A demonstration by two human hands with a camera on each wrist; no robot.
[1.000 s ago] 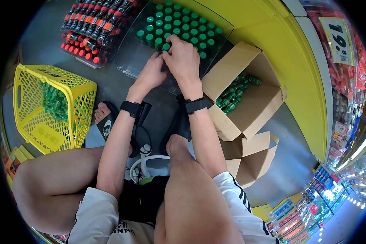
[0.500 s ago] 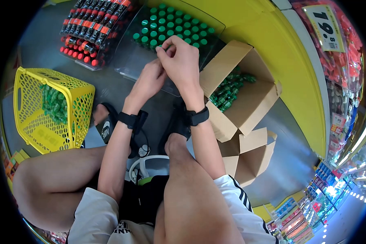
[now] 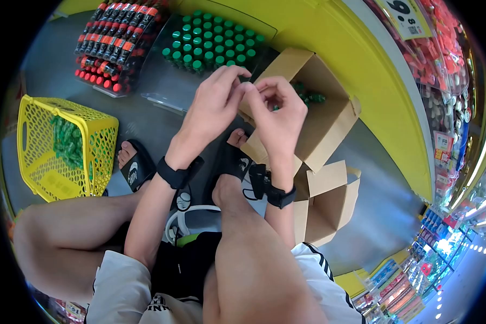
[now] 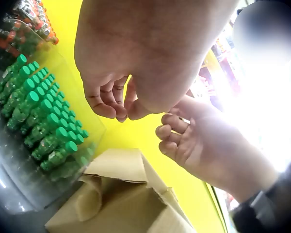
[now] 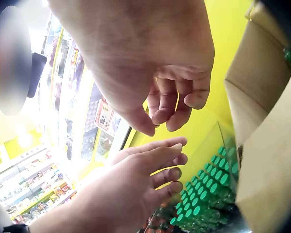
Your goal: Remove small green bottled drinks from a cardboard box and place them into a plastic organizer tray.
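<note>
On the grey floor (image 3: 137, 114) of a shop, we see green-capped bottles (image 3: 215, 40) standing in a clear tray (image 3: 167, 103) on the far side, left of an open cardboard box (image 3: 330, 121). Nearer us, the left hand (image 3: 211, 108) and right hand (image 3: 281, 119) hover close together, fingers loosely bent and partly parted, nothing visible in either.

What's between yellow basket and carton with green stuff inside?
Head view: left foot and right foot in black sandals on the grey floor; the left arm crosses over it.
</note>
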